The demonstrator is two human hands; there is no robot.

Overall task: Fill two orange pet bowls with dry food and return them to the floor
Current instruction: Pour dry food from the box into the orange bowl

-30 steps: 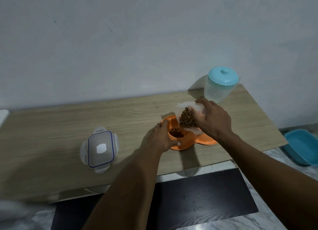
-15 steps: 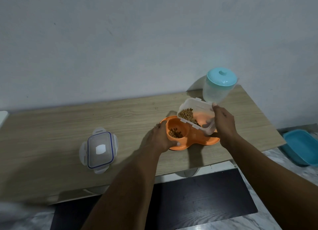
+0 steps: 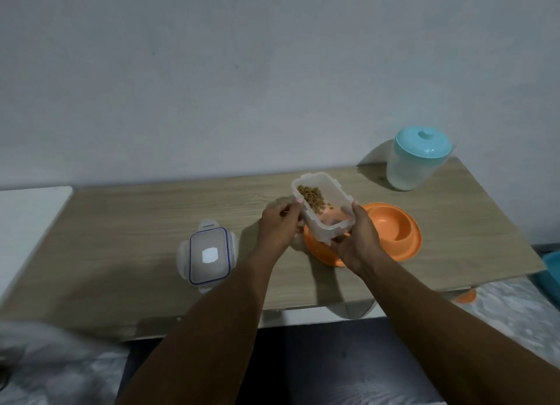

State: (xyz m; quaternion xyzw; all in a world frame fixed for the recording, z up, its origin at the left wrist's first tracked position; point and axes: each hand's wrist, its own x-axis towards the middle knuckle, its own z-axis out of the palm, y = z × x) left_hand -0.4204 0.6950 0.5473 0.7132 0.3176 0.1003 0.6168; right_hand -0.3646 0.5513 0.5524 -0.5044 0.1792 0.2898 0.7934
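An orange double pet bowl (image 3: 391, 222) sits on the wooden table (image 3: 151, 222). Its right cup is bare inside; its left cup is hidden behind my hands. Above that left cup I hold a clear plastic food container (image 3: 328, 219), open side up and tilted, with brown kibble (image 3: 313, 197) lying in its far end. My right hand (image 3: 359, 238) grips its near end. The curled fingers of my left hand (image 3: 280, 225) hold its left wall. A small orange piece (image 3: 465, 297) shows on the floor below the table's right edge.
The container's clear lid (image 3: 209, 254) with a blue seal lies flat on the table left of my hands. A frosted jar with a light blue lid (image 3: 418, 159) stands at the back right. A blue tub (image 3: 551, 268) is on the floor at right, and a dark mat (image 3: 333, 359) lies below the table.
The container went from tipped over the left cup to open side up. My left hand left the bowl's rim and came to the container's left wall.
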